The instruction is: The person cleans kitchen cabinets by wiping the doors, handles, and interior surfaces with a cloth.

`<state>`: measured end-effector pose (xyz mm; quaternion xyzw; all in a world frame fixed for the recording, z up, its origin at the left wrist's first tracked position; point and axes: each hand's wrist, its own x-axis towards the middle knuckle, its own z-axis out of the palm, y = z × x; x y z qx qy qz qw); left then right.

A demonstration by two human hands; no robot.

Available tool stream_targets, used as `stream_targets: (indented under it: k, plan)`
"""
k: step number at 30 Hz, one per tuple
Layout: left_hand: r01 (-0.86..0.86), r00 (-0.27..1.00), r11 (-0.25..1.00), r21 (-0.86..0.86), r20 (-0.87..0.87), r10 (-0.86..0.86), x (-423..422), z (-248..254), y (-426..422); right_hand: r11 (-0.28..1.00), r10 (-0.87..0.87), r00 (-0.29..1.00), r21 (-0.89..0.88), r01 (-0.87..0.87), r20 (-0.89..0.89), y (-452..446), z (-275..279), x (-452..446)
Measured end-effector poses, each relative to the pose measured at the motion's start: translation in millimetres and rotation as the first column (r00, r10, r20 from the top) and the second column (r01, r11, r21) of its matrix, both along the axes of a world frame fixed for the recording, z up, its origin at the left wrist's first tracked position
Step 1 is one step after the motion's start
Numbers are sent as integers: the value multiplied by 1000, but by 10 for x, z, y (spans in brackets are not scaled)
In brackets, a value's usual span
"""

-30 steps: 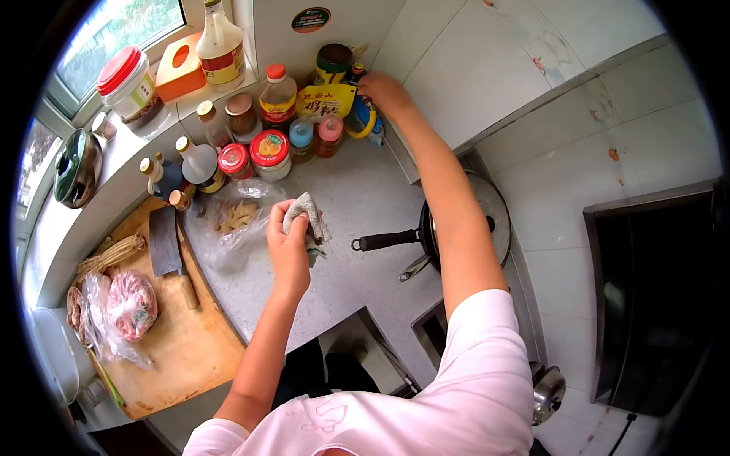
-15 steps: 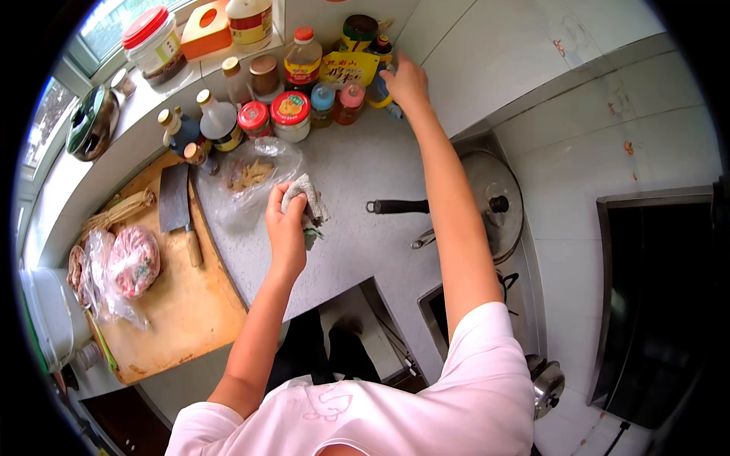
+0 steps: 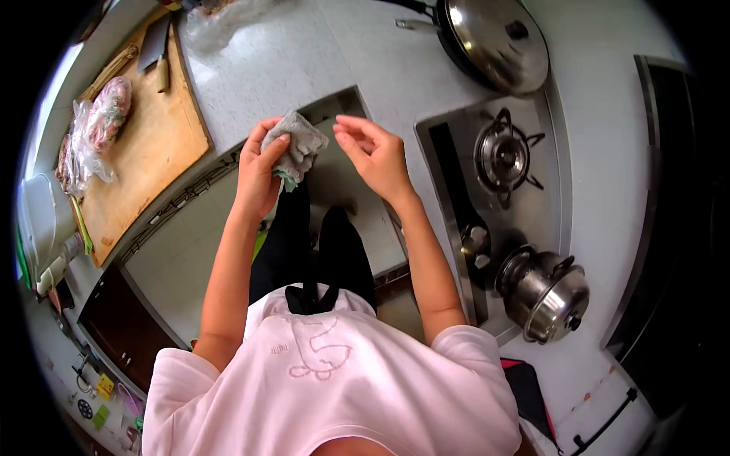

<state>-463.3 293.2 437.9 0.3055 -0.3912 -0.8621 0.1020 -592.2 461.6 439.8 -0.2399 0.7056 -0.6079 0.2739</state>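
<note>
My left hand (image 3: pixel 262 163) is closed around a crumpled grey cloth (image 3: pixel 300 144), with a greenish piece showing at its lower edge. A short gap to the right, my right hand (image 3: pixel 376 156) hovers with loosely curved fingers and nothing visible in them. Both hands are in front of my body, over the edge of the grey countertop (image 3: pixel 266 68).
On the left, a wooden cutting board (image 3: pixel 152 152) carries a cleaver (image 3: pixel 157 49) and bagged meat (image 3: pixel 110 114). A lidded pan (image 3: pixel 494 42) stands at the upper right. Below it are a gas burner (image 3: pixel 503 154) and a steel pot (image 3: pixel 544 292).
My right hand has come back from the bottles at the wall to beside the cloth. My left hand still holds the cloth, and the view has tilted down toward my body.
</note>
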Motion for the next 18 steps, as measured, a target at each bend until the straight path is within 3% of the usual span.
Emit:
stream_targets:
  k: [1,7,9,13,16,18]
  plan:
    - [16,999,1000,2,34,-16,129,-117,159,999,-18,996,40,14,91,274,-157,180]
    - [190,969,981,-35,165,-182,571,-850,502,939,-228,948,307,155,221,1386,-674,1291]
    - [272,949,951,-144,206,-240,589,-1039,415,907,-301,924,369,201,236,1550,-824,1576]
    - [481,869,828,-289,284,-405,530,-1489,113,840,-403,889,474,264,219,1482,-1183,1909]
    - [630,773,733,-256,297,-561,467,-2025,-155,851,-454,847,417,320,277,1203,-1779,2026]
    - [709,703,652,-269,339,-625,380,-2372,-252,867,-398,892,406,290,213,1001,-2279,2017]
